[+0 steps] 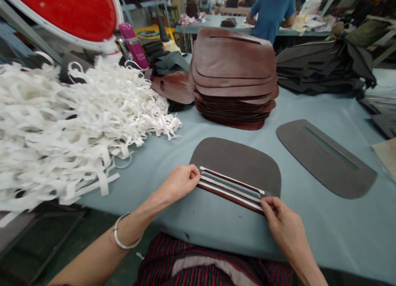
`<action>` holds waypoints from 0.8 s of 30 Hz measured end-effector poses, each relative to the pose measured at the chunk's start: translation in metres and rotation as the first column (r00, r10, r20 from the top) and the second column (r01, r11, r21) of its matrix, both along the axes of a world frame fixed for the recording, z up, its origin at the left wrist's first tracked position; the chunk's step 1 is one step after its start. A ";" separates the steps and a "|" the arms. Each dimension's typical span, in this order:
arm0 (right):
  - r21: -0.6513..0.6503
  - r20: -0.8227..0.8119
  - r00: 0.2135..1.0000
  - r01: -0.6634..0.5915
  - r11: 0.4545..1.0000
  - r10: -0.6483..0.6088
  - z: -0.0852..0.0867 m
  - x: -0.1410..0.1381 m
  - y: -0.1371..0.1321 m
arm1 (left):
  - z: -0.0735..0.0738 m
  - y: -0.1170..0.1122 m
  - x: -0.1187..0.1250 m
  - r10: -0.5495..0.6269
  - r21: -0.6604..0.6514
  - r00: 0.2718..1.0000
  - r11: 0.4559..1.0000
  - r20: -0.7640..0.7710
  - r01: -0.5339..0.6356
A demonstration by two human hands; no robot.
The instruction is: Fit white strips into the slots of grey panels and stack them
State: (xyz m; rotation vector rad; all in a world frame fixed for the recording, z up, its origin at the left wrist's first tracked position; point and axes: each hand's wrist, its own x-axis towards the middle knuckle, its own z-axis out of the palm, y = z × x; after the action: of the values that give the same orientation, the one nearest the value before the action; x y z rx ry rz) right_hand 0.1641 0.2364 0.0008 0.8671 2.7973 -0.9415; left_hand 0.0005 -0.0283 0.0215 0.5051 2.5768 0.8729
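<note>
A dark grey leather panel (238, 158) with rounded corners lies flat in front of me. Along its near side runs a long narrow slot, edged by white tape strips (230, 192) and thin reddish-brown leather borders. My left hand (182, 180) pinches the left end of the strip at the slot, thumb and fingertips together. At the opposite end, my right hand (283, 220) has its thumb and fingers closed on the strip near the panel's right corner. The fingertips cover exactly what is held there. A second grey panel (321, 170) with a similar slot rests to the right.
Behind the panel stands a tall stack of brown leather panels (235, 59). A big heap of white strips (62, 129) covers the left side. Dark folded pieces (324, 67) lie at the back right. A purple bottle (134, 46) and a person in blue (274, 13) are farther off.
</note>
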 end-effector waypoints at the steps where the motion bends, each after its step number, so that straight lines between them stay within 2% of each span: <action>1: -0.010 0.006 1.000 0.012 1.000 -0.012 0.000 0.000 0.001 | -0.001 -0.001 -0.001 0.015 -0.017 1.000 1.000 -0.003 -0.016; 11: -0.162 0.005 1.000 0.031 0.986 -0.030 -0.005 0.003 0.009 | -0.009 -0.004 -0.008 0.042 -0.010 0.996 0.999 0.081 -0.041; 24: -0.091 -0.007 1.000 0.020 0.996 -0.021 -0.006 0.001 0.009 | -0.008 0.000 -0.012 0.070 -0.066 0.993 0.996 0.094 -0.064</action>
State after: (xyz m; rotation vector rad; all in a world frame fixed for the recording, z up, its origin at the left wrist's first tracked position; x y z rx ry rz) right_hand 0.1650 0.2452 -0.0053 0.8829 2.7325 -1.0679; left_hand -0.0110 -0.0283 0.0138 0.3510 2.5366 0.8145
